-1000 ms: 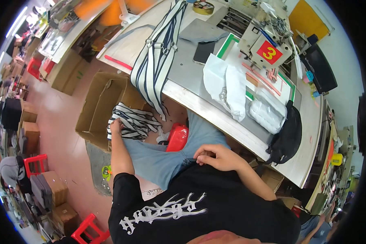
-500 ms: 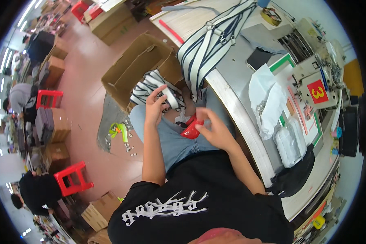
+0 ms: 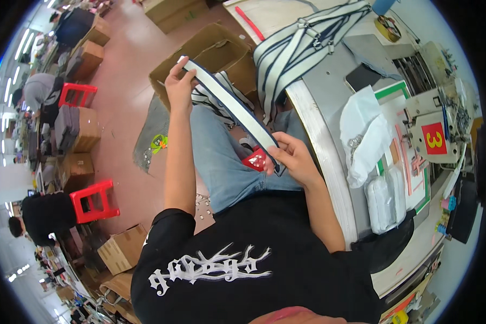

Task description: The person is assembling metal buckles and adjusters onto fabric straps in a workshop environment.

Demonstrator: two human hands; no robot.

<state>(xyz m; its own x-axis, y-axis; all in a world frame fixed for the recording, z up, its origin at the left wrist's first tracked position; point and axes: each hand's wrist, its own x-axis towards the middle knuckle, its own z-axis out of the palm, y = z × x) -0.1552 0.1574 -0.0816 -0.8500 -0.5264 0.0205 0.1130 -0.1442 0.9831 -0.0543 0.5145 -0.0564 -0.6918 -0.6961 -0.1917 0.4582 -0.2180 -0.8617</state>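
Observation:
A white webbing strap with navy edges (image 3: 233, 101) is stretched slantwise between my hands above my lap. My left hand (image 3: 179, 89) pinches its far end near the cardboard box. My right hand (image 3: 296, 156) grips the near end between thumb and fingers, where a small dark buckle or ring hangs below. Between my thighs a glossy red thing (image 3: 254, 160) shows in part; its kind is hidden. Beyond my knees, more striped straps (image 3: 224, 86) lie bunched, partly behind the held one.
An open cardboard box (image 3: 210, 46) stands ahead. On the sewing table (image 3: 321, 116) to the right hang striped straps with metal rings (image 3: 286, 51); a white plastic bag (image 3: 362, 129), a phone (image 3: 363, 77) and a sewing machine (image 3: 432, 135) are there. Red stools (image 3: 96, 202) and people are at left.
A strap is now held in both hands and pulled out long. My left hand has moved away and left; my right hand has closed on the near end. The view has shifted.

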